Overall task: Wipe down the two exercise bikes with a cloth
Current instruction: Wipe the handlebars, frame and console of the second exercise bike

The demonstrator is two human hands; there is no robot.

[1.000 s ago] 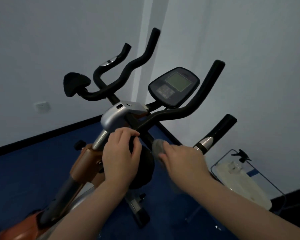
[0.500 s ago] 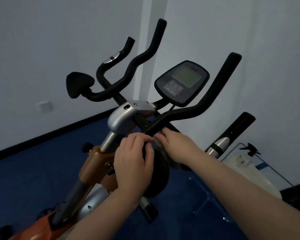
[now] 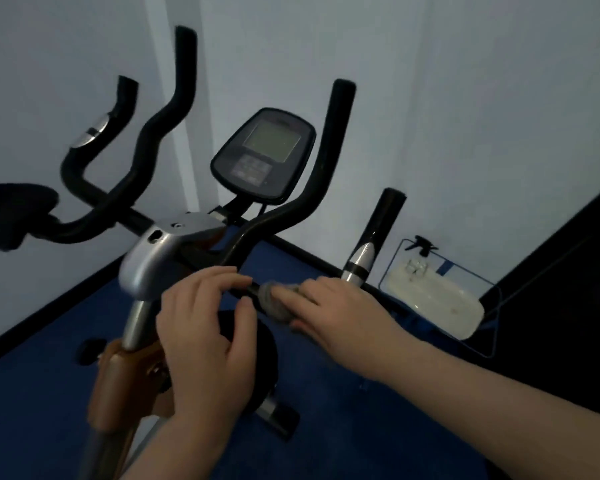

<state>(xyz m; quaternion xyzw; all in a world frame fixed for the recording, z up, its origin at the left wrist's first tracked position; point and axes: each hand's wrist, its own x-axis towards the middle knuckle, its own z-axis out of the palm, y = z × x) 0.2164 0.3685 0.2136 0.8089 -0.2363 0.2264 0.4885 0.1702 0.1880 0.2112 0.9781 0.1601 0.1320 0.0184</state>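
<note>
The grey cloth (image 3: 275,303) lay bunched on the handlebar (image 3: 250,289) of 1 bike, pressed there by the right hand (image 3: 329,308), which had slid outward. The left hand (image 3: 205,327) still gripped the bar beside it. Wiping evidently continued; console (image 3: 263,152) unaddressed.

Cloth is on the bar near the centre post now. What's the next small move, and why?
Probably slide the right hand with the grey cloth outward and up the right handlebar. The cloth is bunched round the low inner bar, right beside the left hand that grips it, and the long upright length above looks not yet reached.
</note>
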